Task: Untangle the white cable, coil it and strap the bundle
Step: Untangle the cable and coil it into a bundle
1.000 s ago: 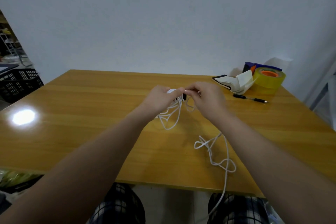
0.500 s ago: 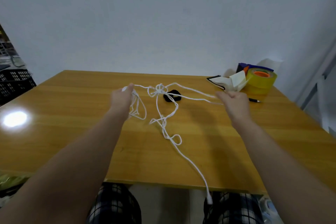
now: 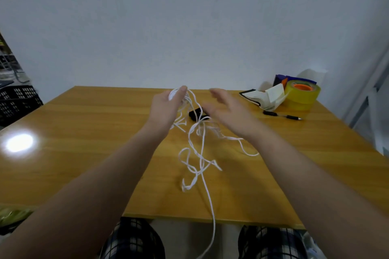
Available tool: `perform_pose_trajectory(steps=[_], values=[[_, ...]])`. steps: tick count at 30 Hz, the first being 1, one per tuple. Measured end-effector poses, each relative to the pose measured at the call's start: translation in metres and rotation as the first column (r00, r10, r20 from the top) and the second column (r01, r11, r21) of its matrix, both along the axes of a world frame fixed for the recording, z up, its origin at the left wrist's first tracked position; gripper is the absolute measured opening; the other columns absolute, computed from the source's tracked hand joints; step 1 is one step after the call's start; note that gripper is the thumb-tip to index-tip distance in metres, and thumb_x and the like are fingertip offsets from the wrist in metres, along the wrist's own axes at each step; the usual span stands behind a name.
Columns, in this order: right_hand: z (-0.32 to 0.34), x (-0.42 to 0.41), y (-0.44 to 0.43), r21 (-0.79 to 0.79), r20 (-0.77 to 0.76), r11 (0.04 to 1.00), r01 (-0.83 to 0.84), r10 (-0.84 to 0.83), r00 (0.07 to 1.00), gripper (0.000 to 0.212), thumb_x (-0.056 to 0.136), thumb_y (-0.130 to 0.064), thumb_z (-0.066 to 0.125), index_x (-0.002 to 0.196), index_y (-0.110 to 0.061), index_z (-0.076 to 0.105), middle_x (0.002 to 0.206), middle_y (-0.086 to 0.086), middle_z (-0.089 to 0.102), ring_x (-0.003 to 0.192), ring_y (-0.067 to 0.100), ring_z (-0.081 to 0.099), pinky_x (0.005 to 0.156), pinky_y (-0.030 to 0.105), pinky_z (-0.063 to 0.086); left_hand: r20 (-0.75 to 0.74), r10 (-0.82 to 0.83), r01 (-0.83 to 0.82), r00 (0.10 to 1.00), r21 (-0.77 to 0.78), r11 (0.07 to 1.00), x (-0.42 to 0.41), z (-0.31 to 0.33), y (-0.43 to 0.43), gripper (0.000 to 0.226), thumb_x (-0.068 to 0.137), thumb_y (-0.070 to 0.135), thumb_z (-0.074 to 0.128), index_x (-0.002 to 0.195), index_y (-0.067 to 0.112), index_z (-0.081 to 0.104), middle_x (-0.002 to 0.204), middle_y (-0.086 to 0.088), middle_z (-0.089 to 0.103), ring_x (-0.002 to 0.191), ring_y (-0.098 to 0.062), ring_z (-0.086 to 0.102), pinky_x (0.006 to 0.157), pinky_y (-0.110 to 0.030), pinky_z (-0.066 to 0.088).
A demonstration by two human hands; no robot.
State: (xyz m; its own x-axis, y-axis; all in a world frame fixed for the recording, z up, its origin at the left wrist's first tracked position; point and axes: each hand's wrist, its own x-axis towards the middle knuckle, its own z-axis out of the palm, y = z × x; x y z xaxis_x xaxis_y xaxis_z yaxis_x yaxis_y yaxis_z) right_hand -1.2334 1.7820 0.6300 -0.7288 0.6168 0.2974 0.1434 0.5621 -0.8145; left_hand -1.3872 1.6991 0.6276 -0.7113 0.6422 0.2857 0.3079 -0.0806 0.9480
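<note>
The white cable (image 3: 196, 156) lies tangled in loose loops on the wooden table (image 3: 84, 143), and one end hangs over the near edge between my knees. My left hand (image 3: 167, 106) is raised above the table and grips a bunch of the cable's loops near their top. Strands drop from it to the tangle. My right hand (image 3: 226, 109) hovers just right of it, fingers straight and spread, holding nothing. A small black strap (image 3: 194, 113) lies on the table behind the strands, partly hidden by my right hand.
At the table's far right stand a yellow tape roll (image 3: 302, 95), a folded white paper packet (image 3: 266, 99) and a dark blue object behind them. A black pen (image 3: 282, 115) lies in front of them. A black crate (image 3: 17, 100) sits left of the table.
My right hand has let go of the strand it was stretching out and moved left toward my left hand. The taut cable has slackened and dropped into loops on the table.
</note>
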Motion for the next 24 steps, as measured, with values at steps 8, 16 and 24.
perform_pose_trajectory(steps=[8, 16, 24], values=[[-0.027, -0.006, 0.009, 0.171, -0.234, 0.966, 0.192, -0.150, 0.961, 0.019, 0.094, -0.013, 0.054, 0.078, -0.017, 0.066, 0.071, -0.004, 0.065, 0.062, 0.000, 0.057, 0.066, 0.027, 0.047, 0.114, 0.169, -0.168, 0.979, -0.013, 0.986, -0.024, 0.006, -0.004, 0.033, 0.092, 0.036, 0.058, 0.065, 0.018, 0.053, 0.056, 0.000, 0.043, 0.047, -0.013, 0.036, 0.045, -0.027, 0.029], [-0.037, 0.021, 0.045, -0.792, -0.526, 0.606, -0.078, -0.611, 0.592, 0.028, 0.098, -0.013, 0.041, 0.072, -0.019, 0.048, 0.046, -0.008, 0.044, 0.049, 0.008, 0.041, 0.048, 0.020, 0.037, 0.295, 0.290, -0.275, 0.911, -0.092, 0.957, -0.050, -0.028, -0.018, 0.030, 0.092, 0.033, 0.057, 0.071, 0.013, 0.053, 0.059, -0.006, 0.040, 0.048, -0.020, 0.035, 0.040, -0.021, 0.029], [-0.068, 0.042, 0.069, -0.618, 0.203, 0.530, 0.580, -0.605, 0.770, 0.024, 0.087, -0.001, 0.042, 0.106, 0.006, 0.056, 0.096, 0.014, 0.061, 0.081, 0.021, 0.057, 0.069, 0.032, 0.043, 0.114, 0.137, -0.141, 0.984, 0.034, 0.989, -0.031, -0.001, -0.004, 0.031, 0.092, 0.036, 0.058, 0.069, 0.016, 0.055, 0.054, 0.001, 0.043, 0.048, -0.013, 0.037, 0.047, -0.026, 0.031]])
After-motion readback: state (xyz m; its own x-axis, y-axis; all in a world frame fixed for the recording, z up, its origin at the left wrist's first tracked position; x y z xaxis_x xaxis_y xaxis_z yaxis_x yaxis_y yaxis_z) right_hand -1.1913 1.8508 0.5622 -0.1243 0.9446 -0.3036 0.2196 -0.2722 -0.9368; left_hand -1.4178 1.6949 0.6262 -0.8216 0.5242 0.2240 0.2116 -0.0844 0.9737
